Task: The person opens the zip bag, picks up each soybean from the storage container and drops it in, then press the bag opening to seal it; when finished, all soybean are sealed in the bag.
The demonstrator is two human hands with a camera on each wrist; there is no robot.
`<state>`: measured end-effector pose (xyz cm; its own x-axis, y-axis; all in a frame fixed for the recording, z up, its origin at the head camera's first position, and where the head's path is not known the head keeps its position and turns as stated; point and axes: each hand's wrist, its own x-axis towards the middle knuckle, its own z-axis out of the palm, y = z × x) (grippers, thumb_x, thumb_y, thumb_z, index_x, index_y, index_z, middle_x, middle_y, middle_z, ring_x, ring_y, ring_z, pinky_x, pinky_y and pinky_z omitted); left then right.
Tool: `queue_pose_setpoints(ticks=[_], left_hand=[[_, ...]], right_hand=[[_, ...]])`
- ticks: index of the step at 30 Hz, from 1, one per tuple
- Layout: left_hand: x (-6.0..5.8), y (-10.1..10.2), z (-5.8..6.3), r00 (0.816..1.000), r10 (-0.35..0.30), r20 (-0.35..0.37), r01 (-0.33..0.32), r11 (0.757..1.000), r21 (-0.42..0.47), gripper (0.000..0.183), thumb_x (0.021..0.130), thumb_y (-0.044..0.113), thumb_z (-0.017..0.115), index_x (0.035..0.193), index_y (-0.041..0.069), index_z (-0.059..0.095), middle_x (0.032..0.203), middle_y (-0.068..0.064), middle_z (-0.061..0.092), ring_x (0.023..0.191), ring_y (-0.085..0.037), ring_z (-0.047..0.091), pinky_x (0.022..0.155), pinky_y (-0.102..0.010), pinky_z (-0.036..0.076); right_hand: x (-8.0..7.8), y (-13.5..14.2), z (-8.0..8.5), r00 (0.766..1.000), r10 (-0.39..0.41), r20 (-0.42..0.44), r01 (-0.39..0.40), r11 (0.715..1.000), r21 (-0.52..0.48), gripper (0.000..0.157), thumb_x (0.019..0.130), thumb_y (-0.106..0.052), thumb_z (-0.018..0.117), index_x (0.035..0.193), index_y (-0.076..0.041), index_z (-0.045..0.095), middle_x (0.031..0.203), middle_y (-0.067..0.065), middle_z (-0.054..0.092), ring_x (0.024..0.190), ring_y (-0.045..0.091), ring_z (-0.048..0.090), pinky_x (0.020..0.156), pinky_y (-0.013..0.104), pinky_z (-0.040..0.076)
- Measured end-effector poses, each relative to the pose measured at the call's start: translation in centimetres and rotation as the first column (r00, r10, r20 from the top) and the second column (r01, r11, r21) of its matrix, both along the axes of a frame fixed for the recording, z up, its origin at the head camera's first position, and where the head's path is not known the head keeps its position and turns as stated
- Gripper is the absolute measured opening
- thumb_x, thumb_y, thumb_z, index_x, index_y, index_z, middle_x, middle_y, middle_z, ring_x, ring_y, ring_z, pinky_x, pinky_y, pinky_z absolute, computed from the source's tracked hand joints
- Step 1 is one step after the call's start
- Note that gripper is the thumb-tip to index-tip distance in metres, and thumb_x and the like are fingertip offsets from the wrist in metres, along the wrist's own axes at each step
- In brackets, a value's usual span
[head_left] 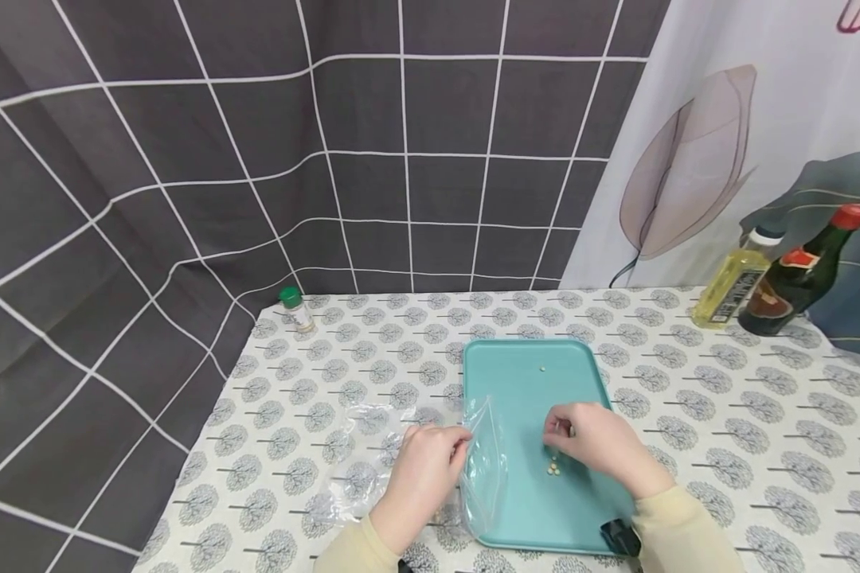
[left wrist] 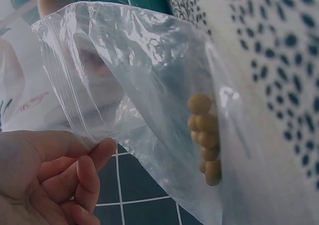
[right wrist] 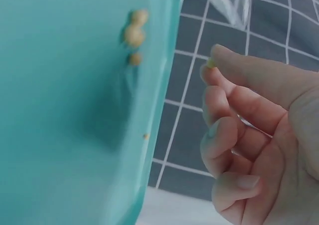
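Cream sleeves come in at the near edge, over a worktop in tree-print cloth. Leftmost of the work, the left hand has thumb and fingers pinched together on the rim of a clear zip bag, its mouth gaping over the left side of a turquoise tray. Thin, slick and limp, the film should weigh little; the ridged zip strip seems its firmest hold. Smooth tan beans bunch inside. The tray looks rigid, round-cornered, with loose beans on it. Over it, the right hand clamps one small bean between thumb and fingertip: probably hard, light, prone to roll, best nipped across its middle.
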<state>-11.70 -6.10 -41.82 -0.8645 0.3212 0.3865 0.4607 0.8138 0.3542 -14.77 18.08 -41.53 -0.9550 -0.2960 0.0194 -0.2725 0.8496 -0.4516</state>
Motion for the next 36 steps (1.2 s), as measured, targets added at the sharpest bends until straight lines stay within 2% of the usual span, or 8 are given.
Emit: queue_pose_setpoints(ticks=[5, 12, 24, 36], left_hand=[[0.1, 0.0, 0.2, 1.0, 0.002, 0.01, -0.002, 1.0, -0.005, 0.01, 0.085, 0.018, 0.069, 0.092, 0.014, 0.074, 0.086, 0.003, 0.074, 0.074, -0.011, 0.066, 0.065, -0.021, 0.037], [0.1, 0.0, 0.4, 1.0, 0.001, 0.024, -0.001, 1.0, 0.001, 0.01, 0.085, 0.018, 0.068, 0.093, 0.014, 0.074, 0.086, 0.003, 0.074, 0.073, -0.011, 0.065, 0.066, -0.022, 0.039], [0.3, 0.0, 0.2, 1.0, -0.002, 0.002, 0.002, 1.0, -0.005, 0.01, 0.084, 0.017, 0.069, 0.093, 0.014, 0.074, 0.086, 0.002, 0.074, 0.074, -0.011, 0.065, 0.068, -0.024, 0.041], [0.2, 0.2, 0.3, 0.999, -0.012, 0.038, 0.012, 1.0, 0.001, 0.012, 0.085, 0.015, 0.068, 0.095, 0.012, 0.073, 0.088, 0.002, 0.073, 0.076, -0.01, 0.065, 0.067, -0.021, 0.039]], right_hand=[[0.3, -1.0, 0.7, 0.999, 0.043, -0.026, -0.044, 0.999, -0.029, 0.014, 0.078, -0.019, 0.075, 0.072, -0.023, 0.063, 0.06, -0.014, 0.05, 0.052, 0.002, 0.043, 0.051, 0.021, 0.037], [0.8, -2.3, 0.3, 0.991, 0.122, -0.057, -0.127, 0.989, -0.08, 0.012, 0.079, -0.019, 0.075, 0.075, -0.024, 0.064, 0.06, -0.016, 0.049, 0.048, -0.003, 0.04, 0.048, 0.02, 0.036], [1.2, -4.1, 0.4, 0.97, 0.223, -0.094, -0.234, 0.962, -0.137, 0.009, 0.08, -0.019, 0.074, 0.078, -0.023, 0.066, 0.064, -0.017, 0.049, 0.055, -0.004, 0.04, 0.05, 0.019, 0.037], [1.2, -4.6, 0.5, 0.97, 0.228, -0.089, -0.24, 0.958, -0.159, 0.007, 0.081, -0.018, 0.074, 0.082, -0.021, 0.067, 0.065, -0.018, 0.05, 0.054, -0.004, 0.04, 0.05, 0.019, 0.037]])
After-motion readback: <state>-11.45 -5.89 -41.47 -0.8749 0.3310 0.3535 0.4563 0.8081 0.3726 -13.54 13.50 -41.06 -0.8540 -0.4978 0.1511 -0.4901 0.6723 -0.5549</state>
